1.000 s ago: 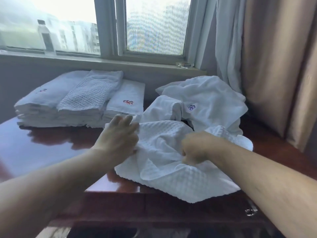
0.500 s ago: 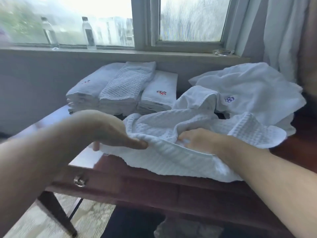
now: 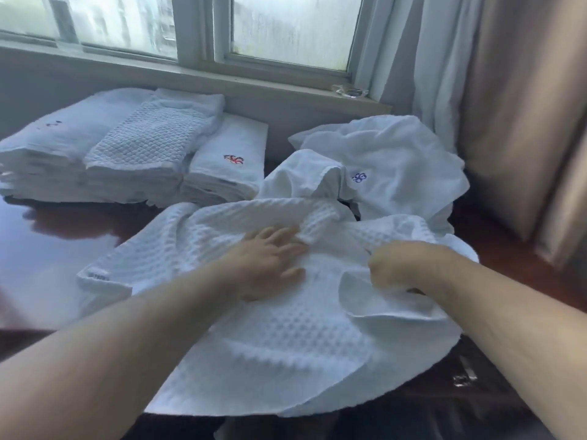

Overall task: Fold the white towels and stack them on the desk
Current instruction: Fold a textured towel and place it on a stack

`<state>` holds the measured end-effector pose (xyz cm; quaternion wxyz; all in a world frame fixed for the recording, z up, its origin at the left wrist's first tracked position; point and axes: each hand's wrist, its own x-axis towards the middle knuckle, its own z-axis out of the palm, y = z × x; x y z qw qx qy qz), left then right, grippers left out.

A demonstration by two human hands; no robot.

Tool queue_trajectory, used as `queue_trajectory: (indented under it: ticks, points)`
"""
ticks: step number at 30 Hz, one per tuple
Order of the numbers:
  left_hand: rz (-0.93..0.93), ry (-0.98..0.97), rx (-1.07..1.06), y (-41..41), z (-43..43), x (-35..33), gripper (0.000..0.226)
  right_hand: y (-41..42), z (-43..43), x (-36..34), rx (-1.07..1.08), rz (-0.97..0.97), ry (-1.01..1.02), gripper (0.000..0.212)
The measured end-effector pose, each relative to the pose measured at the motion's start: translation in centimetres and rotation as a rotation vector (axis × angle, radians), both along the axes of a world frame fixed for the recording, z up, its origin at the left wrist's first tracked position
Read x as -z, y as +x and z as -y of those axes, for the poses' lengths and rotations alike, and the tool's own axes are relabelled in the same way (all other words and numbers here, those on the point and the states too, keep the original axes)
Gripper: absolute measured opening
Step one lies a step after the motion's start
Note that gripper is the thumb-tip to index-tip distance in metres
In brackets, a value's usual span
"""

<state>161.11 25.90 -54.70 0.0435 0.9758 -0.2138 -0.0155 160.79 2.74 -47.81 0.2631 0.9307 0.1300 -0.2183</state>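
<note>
One waffle towel (image 3: 260, 338), left hand (image 3: 266, 265) flat on it, right hand (image 3: 403, 265) gripping it, seemingly three folded stacks (image 3: 133, 154) behind.

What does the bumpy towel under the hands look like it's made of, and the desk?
Waffle towel: soft woven fabric, likely cotton; a raised grid texture, matte, and it rumples. Desk: apparently dark reddish wood, glossy varnish; it mirrors the window light and the folded stack.

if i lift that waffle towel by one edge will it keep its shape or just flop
Probably flop: the waffle towel already lies in soft folds and bunches where the right hand grips it. It likely drags rather than slides, since its front edge droops over the desk edge. It looks light, wrinkling under the flat left hand.
</note>
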Motion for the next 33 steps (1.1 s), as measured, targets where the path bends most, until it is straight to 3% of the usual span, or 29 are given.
queue_trajectory:
  ticks: [4,7,9,11,13,15,17,18,19,22,23,25,27,29,30,32,33]
  points:
    - [0.034,0.194,-0.077,-0.5,1.8,-1.2,0.068,0.2,1.9,-2.1,0.243,-0.022,-0.060,0.036]
    - [0.154,0.153,-0.053,-0.6,2.1,-2.9,0.039,1.8,-0.8,-0.9,0.186,0.280,0.125,0.044]
    - [0.292,0.074,-0.030,-0.7,1.1,-2.8,0.031,2.5,-3.2,0.6,0.133,0.306,0.282,0.045]
    - [0.292,0.104,-0.037,-0.8,-0.6,-1.6,0.058,2.5,-4.1,2.3,0.134,0.375,0.321,0.053]
    - [0.185,0.091,-0.147,-1.1,-1.7,-0.2,0.083,2.3,-3.5,3.3,0.064,0.666,0.307,0.046]
    - [0.084,-0.121,-0.256,-1.2,-2.2,0.3,0.079,2.6,-2.7,3.9,0.071,0.800,0.374,0.042]
    - [0.026,-0.455,-0.302,-0.6,-2.6,-0.2,0.054,3.0,-2.1,4.1,0.163,0.725,0.446,0.045]
    - [-0.018,-0.533,-0.303,-0.4,-2.9,-0.9,0.046,3.3,-1.8,4.0,0.196,0.667,0.467,0.048]
    - [-0.098,-0.501,-0.265,-0.4,-3.3,-1.9,0.046,3.6,-1.4,3.6,0.229,0.579,0.479,0.052]
    - [-0.294,-0.127,-0.205,-0.9,-4.2,-4.1,0.066,3.6,-0.6,1.6,0.308,0.234,0.358,0.081]
    - [-0.245,-0.056,-0.212,-1.2,-4.0,-4.7,0.062,3.5,-0.5,1.1,0.316,0.160,0.316,0.082]
    - [0.120,-0.020,-0.268,-1.8,-3.1,-5.1,0.040,3.4,-0.5,0.8,0.310,0.189,0.314,0.059]
    - [0.633,0.032,-0.314,-3.0,-1.8,-5.4,0.029,3.5,-0.7,1.1,0.322,0.409,0.475,0.036]
    - [0.837,0.012,-0.311,-3.7,-1.2,-5.3,0.030,3.4,-1.3,1.8,0.329,0.669,0.684,0.032]
    - [0.726,-0.036,-0.305,-3.7,-1.2,-5.0,0.027,3.1,-1.6,2.1,0.316,0.729,0.685,0.034]
    - [0.203,-0.143,-0.264,-3.5,-2.3,-4.2,0.012,2.2,-2.3,3.2,0.284,0.704,0.460,0.039]
    - [-0.014,-0.212,-0.238,-3.2,-3.3,-3.8,0.016,1.9,-2.5,3.9,0.238,0.696,0.356,0.038]
